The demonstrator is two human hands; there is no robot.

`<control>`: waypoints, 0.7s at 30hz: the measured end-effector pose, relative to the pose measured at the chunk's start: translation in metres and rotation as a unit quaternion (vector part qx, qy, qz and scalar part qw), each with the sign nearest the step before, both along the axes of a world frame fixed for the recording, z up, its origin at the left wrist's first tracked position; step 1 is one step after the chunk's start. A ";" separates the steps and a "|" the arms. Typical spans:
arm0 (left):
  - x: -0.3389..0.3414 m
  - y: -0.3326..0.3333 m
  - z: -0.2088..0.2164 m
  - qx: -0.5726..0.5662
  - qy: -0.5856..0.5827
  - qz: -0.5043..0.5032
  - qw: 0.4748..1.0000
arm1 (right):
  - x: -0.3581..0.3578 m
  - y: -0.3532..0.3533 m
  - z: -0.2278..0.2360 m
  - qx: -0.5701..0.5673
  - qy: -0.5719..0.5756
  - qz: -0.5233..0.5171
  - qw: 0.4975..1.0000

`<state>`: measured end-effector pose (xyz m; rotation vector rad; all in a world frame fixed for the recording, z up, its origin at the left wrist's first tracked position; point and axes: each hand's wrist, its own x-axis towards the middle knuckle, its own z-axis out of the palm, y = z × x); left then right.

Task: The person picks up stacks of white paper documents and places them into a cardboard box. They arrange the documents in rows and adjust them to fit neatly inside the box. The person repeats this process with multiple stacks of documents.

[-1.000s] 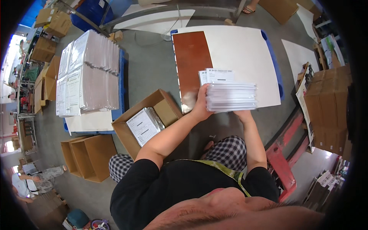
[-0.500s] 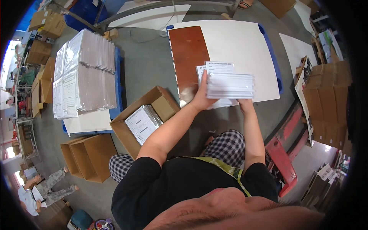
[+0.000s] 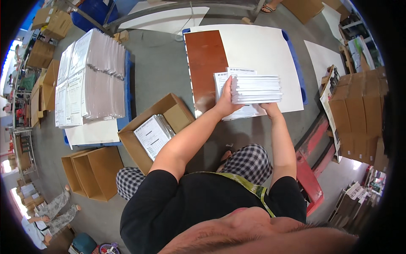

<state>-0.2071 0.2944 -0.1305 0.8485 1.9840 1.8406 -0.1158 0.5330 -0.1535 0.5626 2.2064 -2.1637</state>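
Observation:
A stack of plastic-wrapped printed paper pads [image 3: 256,89] stands on edge between my hands, with its layered edges facing up. My left hand [image 3: 228,100] presses its left end, thumb along the side. At the lower right corner my right hand [image 3: 270,108] grips it from below, its fingers partly hidden under the stack. Flat printed pads [image 3: 220,80] lie beneath and to the left of the stack, on the white board [image 3: 266,46] and near the brown panel [image 3: 207,55]. An open carton [image 3: 177,114] to the left of my forearm contains more wrapped pads [image 3: 154,135].
Tall piles of wrapped pads [image 3: 101,80] sit on a blue pallet at the left. Below them are empty cartons [image 3: 95,171]. On the right stand a red pallet jack [image 3: 308,180] and stacked brown boxes [image 3: 357,114]. Another person [image 3: 42,224] is at the lower left.
The stack has tilted a little so its layered edges show more clearly. Both hands stay on it, with the right hand slightly higher. The whole view has shifted slightly.

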 end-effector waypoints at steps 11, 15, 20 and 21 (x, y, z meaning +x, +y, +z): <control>-0.005 -0.006 0.008 -0.078 0.003 0.027 0.997 | -0.004 -0.055 0.201 0.427 0.331 -0.003 0.841; -0.003 0.009 -0.019 0.008 -0.018 0.015 1.000 | -0.022 -0.107 0.187 0.666 0.074 0.252 0.698; -0.007 -0.004 0.019 -0.027 0.013 0.007 1.000 | -0.029 -0.089 0.192 0.598 0.095 0.287 0.743; -0.006 -0.009 0.028 -0.046 0.012 0.013 0.999 | -0.028 -0.078 0.190 0.601 0.115 0.239 0.754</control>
